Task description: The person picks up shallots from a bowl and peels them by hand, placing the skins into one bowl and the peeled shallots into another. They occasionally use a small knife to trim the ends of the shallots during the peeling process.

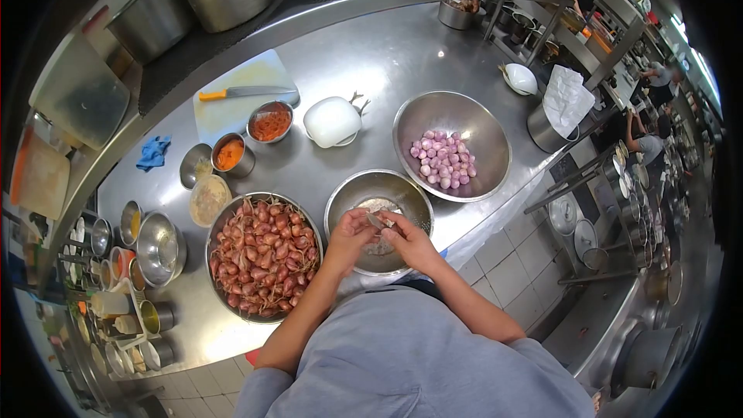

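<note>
My left hand (352,232) and my right hand (409,243) meet above a steel bowl (422,207) near the table's front edge. Both are closed, fingertips pinched together. Between them shows the small grey blade of a paring knife (375,220), which appears to be in my right hand. Whatever my left fingers pinch is too small and covered to make out. Left of my hands stands a big bowl heaped with unpeeled red shallots (263,255). Peeled pinkish shallots (443,159) lie in a wide steel bowl (487,135) beyond my right hand. Pale scraps show in the bowl below my hands.
A yellow-handled knife (248,93) lies on a cutting board (232,128). Containers of shredded orange food (269,124), a white rounded packet (331,121) and a blue cloth (154,152) are near. Sauce pots line the left side. A shelf (371,4) spans the back; people work far right.
</note>
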A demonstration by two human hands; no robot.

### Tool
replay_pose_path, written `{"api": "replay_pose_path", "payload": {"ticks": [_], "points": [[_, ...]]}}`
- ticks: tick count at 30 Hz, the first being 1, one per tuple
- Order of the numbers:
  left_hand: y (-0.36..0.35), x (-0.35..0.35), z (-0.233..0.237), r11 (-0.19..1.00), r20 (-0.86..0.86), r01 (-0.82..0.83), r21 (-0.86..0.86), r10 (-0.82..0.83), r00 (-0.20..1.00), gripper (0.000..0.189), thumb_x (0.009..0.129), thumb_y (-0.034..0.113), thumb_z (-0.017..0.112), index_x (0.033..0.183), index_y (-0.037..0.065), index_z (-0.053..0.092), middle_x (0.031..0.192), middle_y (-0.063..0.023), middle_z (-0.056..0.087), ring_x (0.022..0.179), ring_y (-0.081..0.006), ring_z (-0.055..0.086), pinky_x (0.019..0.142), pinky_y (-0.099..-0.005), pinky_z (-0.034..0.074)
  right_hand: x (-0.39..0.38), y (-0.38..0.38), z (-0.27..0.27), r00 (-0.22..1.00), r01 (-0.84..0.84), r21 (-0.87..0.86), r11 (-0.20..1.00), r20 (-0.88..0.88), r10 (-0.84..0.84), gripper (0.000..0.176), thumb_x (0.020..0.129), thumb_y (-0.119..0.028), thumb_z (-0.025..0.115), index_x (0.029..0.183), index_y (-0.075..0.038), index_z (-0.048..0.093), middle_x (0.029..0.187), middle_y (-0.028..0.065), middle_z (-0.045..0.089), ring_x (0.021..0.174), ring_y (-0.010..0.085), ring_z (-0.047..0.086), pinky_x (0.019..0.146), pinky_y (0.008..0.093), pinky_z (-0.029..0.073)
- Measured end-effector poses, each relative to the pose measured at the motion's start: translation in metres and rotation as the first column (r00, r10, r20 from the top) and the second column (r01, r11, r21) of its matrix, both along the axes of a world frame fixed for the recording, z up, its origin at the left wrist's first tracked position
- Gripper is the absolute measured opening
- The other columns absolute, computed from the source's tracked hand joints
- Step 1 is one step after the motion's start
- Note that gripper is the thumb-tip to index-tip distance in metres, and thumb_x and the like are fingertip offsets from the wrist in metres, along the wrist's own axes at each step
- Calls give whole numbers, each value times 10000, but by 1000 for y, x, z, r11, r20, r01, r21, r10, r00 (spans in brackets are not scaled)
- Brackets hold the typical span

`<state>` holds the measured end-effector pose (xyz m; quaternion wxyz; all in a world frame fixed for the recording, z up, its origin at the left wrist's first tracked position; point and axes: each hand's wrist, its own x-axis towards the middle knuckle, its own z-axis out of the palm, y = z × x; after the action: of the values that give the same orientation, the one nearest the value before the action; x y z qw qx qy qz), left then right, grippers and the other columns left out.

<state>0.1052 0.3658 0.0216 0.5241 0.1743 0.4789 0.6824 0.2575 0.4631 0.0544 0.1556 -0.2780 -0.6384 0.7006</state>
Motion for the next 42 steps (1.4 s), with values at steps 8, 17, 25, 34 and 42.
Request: {"api": "replay_pose_path", "payload": {"ticks": [8, 17, 25, 34, 42], "points": [[-13, -15, 6, 989, -141, 140, 48, -132, 981, 256, 921, -9, 654, 1158, 22, 564, 1093, -84, 673, 953, -143, 640, 803, -285, 533, 13, 16, 7, 966, -227, 124, 966, 153, 208, 408, 1010, -129, 557, 1405, -58, 484, 938, -25, 533, 844, 66, 487, 779, 226, 430], [-12, -6, 5, 987, -165, 144, 66, -131, 978, 235, 928, 4, 658, 1152, 10, 585, 1088, -80, 679, 970, -136, 642, 790, -272, 527, 8, 7, 3, 992, -120, 121, 985, -16, 123, 298, 1014, -115, 547, 1299, -45, 493, 952, -8, 555, 854, 59, 489, 762, 225, 423], [-10, -1, 13, 996, -116, -5, 86, 15, 993, 220, 936, 9, 643, 1145, 34, 583, 1060, -77, 669, 958, -144, 638, 781, -280, 540, 3, 9, 8, 993, -111, 72, 991, -29, 114, 301, 1008, -112, 557, 1290, -43, 480, 885, 0, 552, 798, 67, 505, 723, 242, 432], [-5, 6, -1, 995, 140, -92, 39, 86, 986, 273, 954, 62, 636, 1224, 61, 595, 1148, -56, 679, 1005, -147, 632, 819, -296, 514, -5, -6, -7, 995, 60, 23, 998, -85, -58, 331, 987, -90, 577, 1301, -44, 485, 798, -34, 482, 705, 46, 439, 642, 220, 382], [-8, 7, 6, 1000, -127, -31, 4, 31, 991, 424, 923, 13, 649, 1336, -4, 557, 1150, -73, 677, 1032, -134, 632, 888, -271, 505, -3, -6, 9, 997, -2, 46, 999, -79, 5, 345, 993, -83, 564, 1325, -50, 477, 905, -2, 557, 772, 55, 493, 724, 231, 436]]}}
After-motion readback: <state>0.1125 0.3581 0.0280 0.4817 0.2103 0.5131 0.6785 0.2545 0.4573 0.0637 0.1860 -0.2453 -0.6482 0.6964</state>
